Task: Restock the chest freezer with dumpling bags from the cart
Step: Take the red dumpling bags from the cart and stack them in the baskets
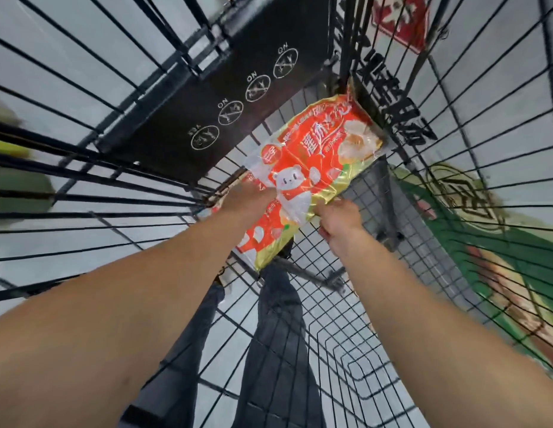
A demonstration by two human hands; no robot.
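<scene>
An orange and gold dumpling bag (324, 149) with a white bear print lies tilted inside the black wire cart (330, 319), its far end against the cart's corner. A second bag of the same kind (263, 239) lies partly under it. My left hand (244, 199) reaches under the top bag's near left edge, fingers hidden by the plastic. My right hand (340, 217) pinches the top bag's near right gold edge. Both arms stretch down into the cart.
A black fold-down seat panel (213, 97) with round printed icons forms the cart's far wall. Wire sides rise left and right. Green and red floor graphics (485, 230) show through the right mesh. My dark trouser legs (269, 350) show below the basket floor.
</scene>
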